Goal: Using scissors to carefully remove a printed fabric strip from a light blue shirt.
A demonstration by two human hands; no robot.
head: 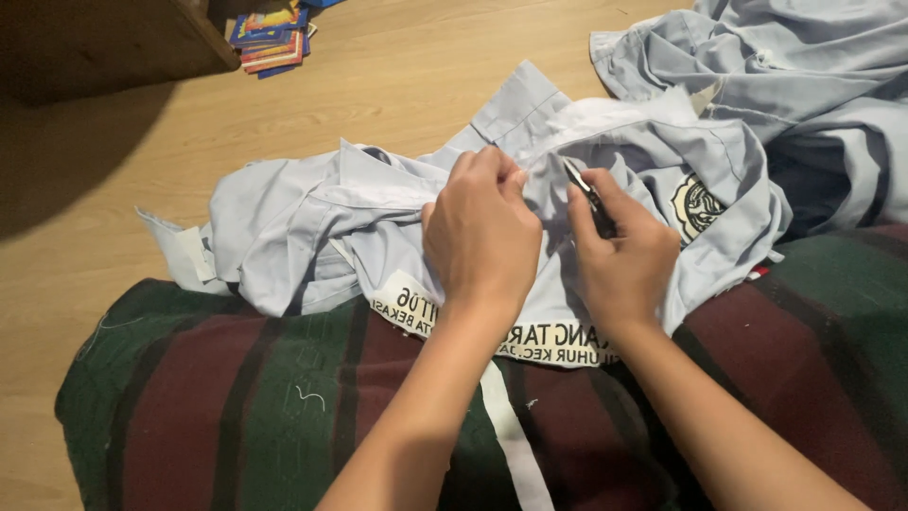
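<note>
A pale blue shirt (pixel 303 218) with a round emblem patch and a white printed band lies crumpled across my lap. My left hand (pixel 480 232) pinches a fold of the shirt near its white inner edge. My right hand (pixel 619 251) is shut on small dark metal snips (pixel 588 197), whose tip points up and left at the cloth just beside my left fingertips. The fabric between the two hands is pulled taut.
A striped green and maroon cloth (pixel 236 397) covers my legs. More pale blue garments (pixel 785 76) are piled at the upper right. A stack of colourful cards or booklets (pixel 270 38) lies on the wooden floor (pixel 113 189) beside dark wooden furniture (pixel 95 43).
</note>
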